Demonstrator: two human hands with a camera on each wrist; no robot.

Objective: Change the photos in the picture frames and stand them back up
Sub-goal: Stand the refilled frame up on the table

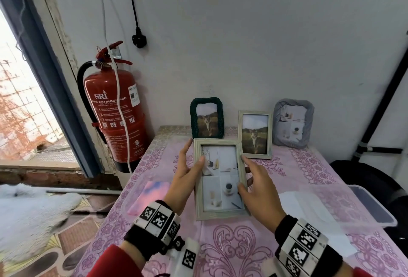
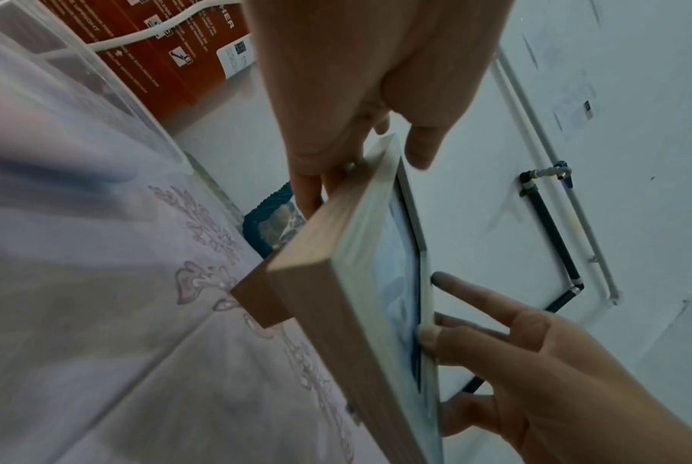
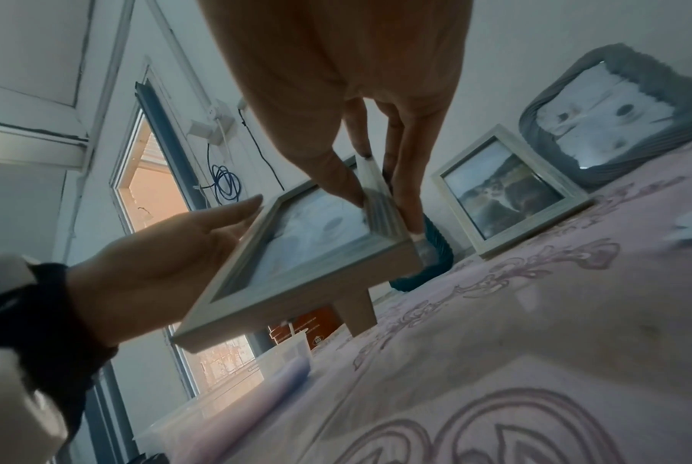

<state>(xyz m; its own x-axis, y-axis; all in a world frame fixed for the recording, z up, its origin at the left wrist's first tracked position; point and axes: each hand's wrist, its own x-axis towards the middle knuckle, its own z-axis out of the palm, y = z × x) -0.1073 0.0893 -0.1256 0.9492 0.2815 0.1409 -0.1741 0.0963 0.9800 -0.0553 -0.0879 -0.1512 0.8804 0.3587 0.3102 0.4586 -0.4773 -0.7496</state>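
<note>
I hold a pale wooden picture frame (image 1: 219, 179) tilted over the pink tablecloth (image 1: 231, 243); it shows a light collage photo. My left hand (image 1: 187, 171) pinches its left edge, thumb on the front and fingers behind. My right hand (image 1: 254, 179) pinches the right edge the same way. In the right wrist view the frame (image 3: 308, 248) has its back leg (image 3: 358, 314) folded out, down at the cloth. Three frames stand at the wall: a dark green one (image 1: 207, 118) and a pale wooden one (image 1: 255, 134), both with cat photos, and a grey fabric one (image 1: 292, 123).
A red fire extinguisher (image 1: 114, 118) hangs on the wall left of the table. A clear plastic box (image 1: 152, 195) with a pink-blue picture sits at the table's left edge. Another clear box (image 1: 353, 206) with white sheets lies at the right. A dark object (image 1: 364, 177) sits beyond it.
</note>
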